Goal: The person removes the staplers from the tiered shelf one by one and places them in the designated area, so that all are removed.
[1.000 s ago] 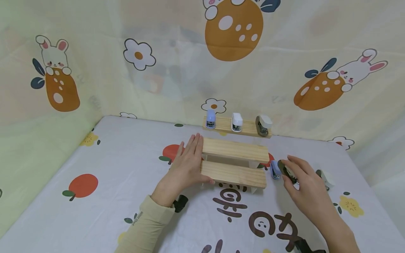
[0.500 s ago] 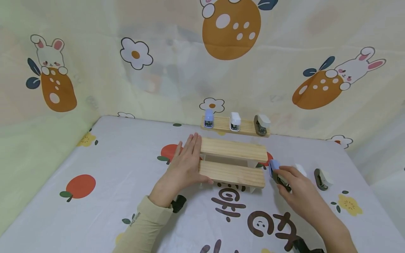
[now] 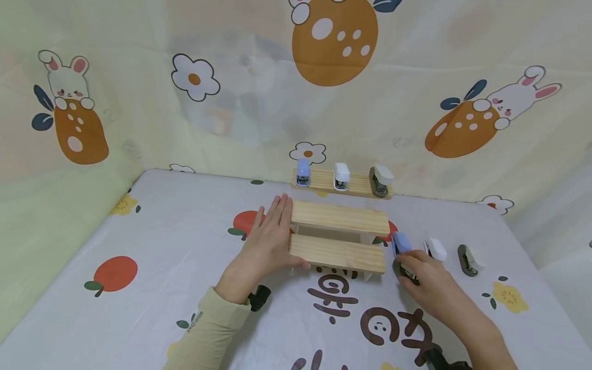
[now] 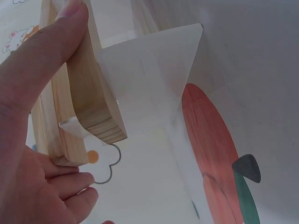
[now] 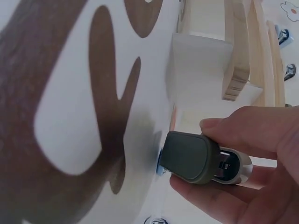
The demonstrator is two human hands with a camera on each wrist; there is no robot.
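- OK, nearest: light sleeve (image 3: 208,329) on the left arm, black wrist piece (image 3: 260,298) just past its cuff; another black piece (image 3: 444,359) at the right wrist.
- White tablecloth (image 3: 185,288) under everything, brown lettering (image 3: 380,326) printed between the arms.
- Right hand (image 3: 432,288): thumb and fingers pinch a dark green stapler (image 5: 189,158), right of the front board (image 3: 337,254). Can't tell if it touches the cloth.
- Left hand (image 3: 268,241): fingers straight, flat along the left ends of the boards; thumb apart from them, on the front board.
- Pale panel (image 4: 149,70) under the front board.
- Loose row on the cloth, right side: blue stapler (image 3: 400,242) just beyond the held one, then white stapler (image 3: 435,250), then grey-and-white stapler (image 3: 469,260).
- Middle board (image 3: 339,218) behind the front one, bare on top.
- Back board (image 3: 321,180) carries three more, left to right: blue one (image 3: 302,172), white one (image 3: 341,176), grey-and-white one (image 3: 381,180), spaced apart.
- Farthest: cream curtain (image 3: 139,128), rabbit and flower prints.
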